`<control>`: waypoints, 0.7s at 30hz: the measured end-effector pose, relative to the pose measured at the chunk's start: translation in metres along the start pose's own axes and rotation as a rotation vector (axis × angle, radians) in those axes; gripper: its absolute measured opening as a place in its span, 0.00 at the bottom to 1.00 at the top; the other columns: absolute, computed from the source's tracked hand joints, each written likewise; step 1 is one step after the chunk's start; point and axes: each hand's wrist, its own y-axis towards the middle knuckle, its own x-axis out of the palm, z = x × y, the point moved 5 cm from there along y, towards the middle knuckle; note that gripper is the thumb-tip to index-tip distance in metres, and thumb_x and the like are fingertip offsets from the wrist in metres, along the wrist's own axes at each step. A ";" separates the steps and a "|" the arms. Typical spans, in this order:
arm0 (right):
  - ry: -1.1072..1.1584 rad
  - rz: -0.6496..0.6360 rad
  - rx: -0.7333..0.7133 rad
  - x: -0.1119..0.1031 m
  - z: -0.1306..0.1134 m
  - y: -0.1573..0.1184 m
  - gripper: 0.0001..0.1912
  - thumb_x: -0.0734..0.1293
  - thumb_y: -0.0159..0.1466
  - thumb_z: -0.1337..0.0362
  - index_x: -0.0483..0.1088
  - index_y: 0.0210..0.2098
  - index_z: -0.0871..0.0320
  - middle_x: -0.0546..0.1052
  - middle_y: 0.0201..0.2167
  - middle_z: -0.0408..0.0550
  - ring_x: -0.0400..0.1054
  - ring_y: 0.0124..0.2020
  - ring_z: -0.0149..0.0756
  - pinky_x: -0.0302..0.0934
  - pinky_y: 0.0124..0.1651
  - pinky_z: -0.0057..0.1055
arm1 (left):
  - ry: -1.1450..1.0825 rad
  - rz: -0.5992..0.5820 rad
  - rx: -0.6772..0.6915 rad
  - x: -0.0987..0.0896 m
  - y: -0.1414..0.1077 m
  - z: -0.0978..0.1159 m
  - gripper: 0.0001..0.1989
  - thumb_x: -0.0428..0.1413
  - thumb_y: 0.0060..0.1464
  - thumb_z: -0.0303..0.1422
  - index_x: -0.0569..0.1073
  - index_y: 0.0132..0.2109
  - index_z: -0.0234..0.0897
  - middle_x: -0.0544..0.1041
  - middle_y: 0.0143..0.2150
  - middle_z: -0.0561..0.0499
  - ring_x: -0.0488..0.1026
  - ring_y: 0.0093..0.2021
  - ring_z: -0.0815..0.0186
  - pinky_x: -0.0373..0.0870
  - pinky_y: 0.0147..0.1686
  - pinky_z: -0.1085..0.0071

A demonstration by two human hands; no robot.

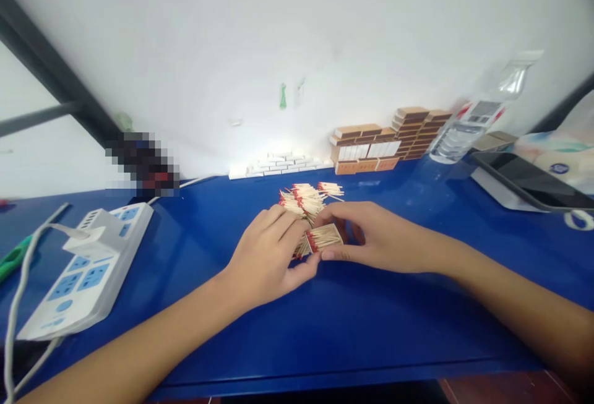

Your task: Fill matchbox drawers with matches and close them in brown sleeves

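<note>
Head view, on my remote feed: what do you log at the centre?

A small open tray (339, 234), held low over the worktop (371, 323) between my two hands. It is packed with matches (325, 239), red heads toward its left end.

State of each hand?

Right hand (375, 237): clamped on the tray, thumb along the near side, fingers round the far side. Left hand (266, 255): fingers curled at the tray's left end, thumb tip by the near corner. I cannot tell whether it pinches the tray. A few more matches show between its fingers and the tray.

Next ring out?

I note a loose match pile (304, 200) just beyond my hands, red heads mostly to the left, with a small bunch (331, 189) just to its right. Against the wall (208, 51): a low, stepped white stack (283, 163), then matchboxes (366, 148) piled up to its right.

And the edges?

On my right, a clear bottle (464, 125) near the matchboxes, then a dark phone (533, 180) lying tilted. On my left, a white power strip (93, 274) with a plug (89, 237) in it.
</note>
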 end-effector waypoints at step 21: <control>-0.374 1.056 0.529 -0.173 0.101 0.004 0.18 0.70 0.63 0.52 0.78 0.43 0.61 0.82 0.41 0.60 0.71 0.41 0.46 0.60 0.45 0.41 | -0.130 0.197 -0.164 0.000 -0.005 -0.040 0.19 0.64 0.64 0.41 0.77 0.57 0.37 0.82 0.41 0.46 0.75 0.45 0.57 0.78 0.45 0.57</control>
